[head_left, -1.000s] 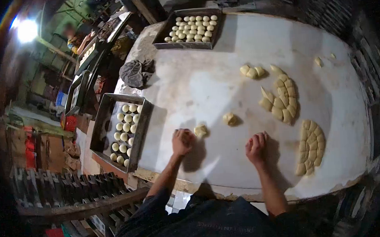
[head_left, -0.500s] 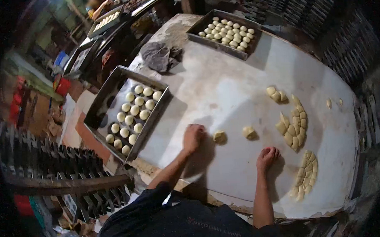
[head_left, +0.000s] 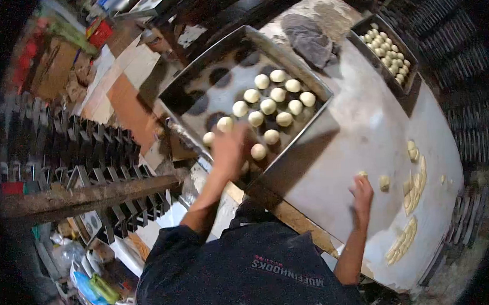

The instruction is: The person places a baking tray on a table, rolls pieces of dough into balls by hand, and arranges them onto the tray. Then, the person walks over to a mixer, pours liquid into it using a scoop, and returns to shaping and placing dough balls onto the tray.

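Observation:
Over the near corner of a metal tray [head_left: 296, 145] is my left hand [head_left: 232, 148], blurred, its fingers down among round dough balls [head_left: 267, 106]; whether it holds one is hidden. My right hand [head_left: 362, 193] is above the pale table, its fingers bent at a small dough piece [head_left: 363, 174] that it partly covers. Just right of that hand lies another dough piece [head_left: 384, 183]. Farther right are a small cluster of dough [head_left: 413, 150], a long cut strip of dough [head_left: 415, 191] and a second cut slab [head_left: 402, 242].
A second tray of dough balls [head_left: 384, 51] stands at the table's far side. A crumpled dark cloth [head_left: 309, 39] lies behind the near tray. Dark slatted racks [head_left: 442, 51] line the right; a wooden beam [head_left: 88, 197] and more slats are at left.
The view has swung left, so the near tray appears larger and more central. My left hand has moved from the table to over the tray. My right hand has come up to a dough piece.

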